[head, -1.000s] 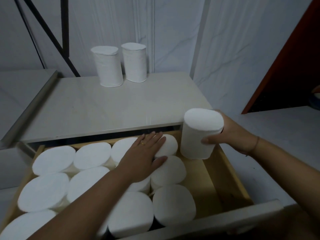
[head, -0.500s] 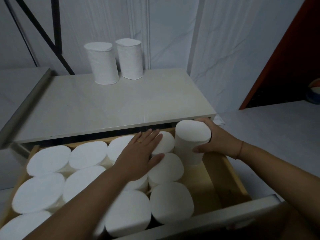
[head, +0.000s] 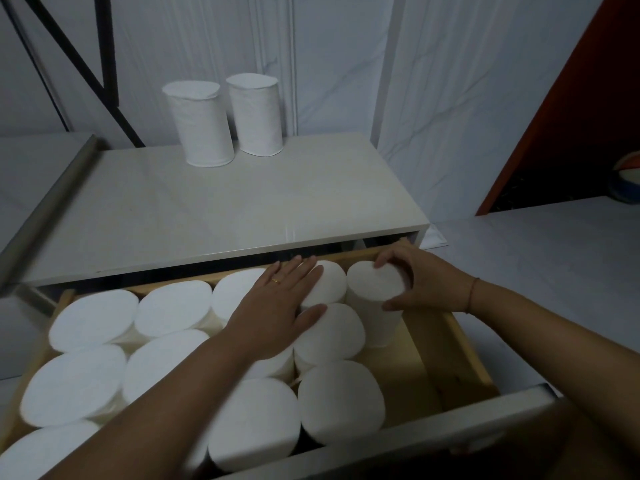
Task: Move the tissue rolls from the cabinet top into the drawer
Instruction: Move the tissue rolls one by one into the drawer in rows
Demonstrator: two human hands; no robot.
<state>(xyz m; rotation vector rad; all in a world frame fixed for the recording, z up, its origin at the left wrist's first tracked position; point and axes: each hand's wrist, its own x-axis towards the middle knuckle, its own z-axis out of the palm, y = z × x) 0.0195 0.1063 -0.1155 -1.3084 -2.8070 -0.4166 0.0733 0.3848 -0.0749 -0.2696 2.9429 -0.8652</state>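
Nearest, the open drawer (head: 460, 348) is almost full: packed rolls (head: 339, 400) stand on end in tight rows from its left wall across to a bare wooden strip down its right side. The left hand (head: 277, 313) lies flat on the tops of the rolls next to that strip, fingers straight, gripping nothing. Just beyond, the right hand (head: 422, 285) has its fingers and thumb curled round the upper end of one roll (head: 374, 310), which stands upright at the back of the strip, touching its neighbour. Whether its base already sits on the drawer floor I cannot tell, since the rolls in front hide it.

To finish this placement well, the left palm should brace the neighbours leftward so they don't lean into the gap, while the right hand presses the roll straight down and lets go only once it stands firm, tight to the back. That leaves the front of the strip free.

Further off, two rolls (head: 202, 126) wait side by side at the back of the cabinet top (head: 242, 209).
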